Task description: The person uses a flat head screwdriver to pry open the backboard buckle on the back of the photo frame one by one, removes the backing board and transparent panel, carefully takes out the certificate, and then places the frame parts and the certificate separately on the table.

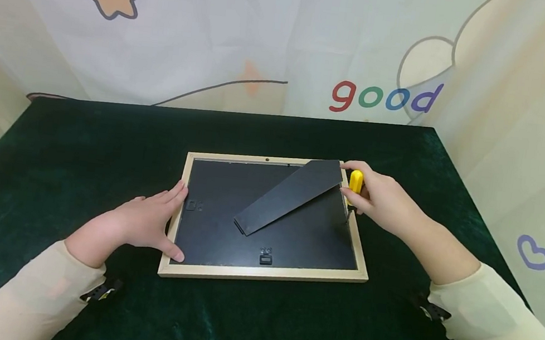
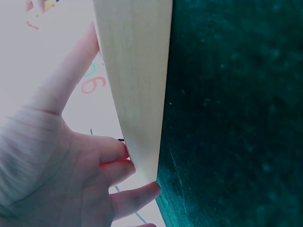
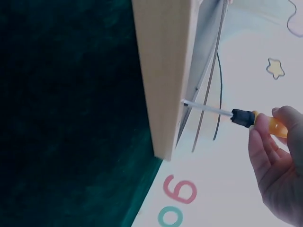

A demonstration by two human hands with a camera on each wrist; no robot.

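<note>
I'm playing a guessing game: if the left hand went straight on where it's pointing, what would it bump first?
Probably the wooden frame: the left hand already touches its left side.

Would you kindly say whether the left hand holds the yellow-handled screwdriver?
No, the right hand grips the screwdriver, while the left hand touches the pale wooden frame.

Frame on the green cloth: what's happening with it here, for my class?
A person is working on the frame, which lies with its black back up on the cloth. The left hand rests on its left side. The right hand holds a yellow screwdriver, its tip at the right edge. The stand lies slantwise.
</note>
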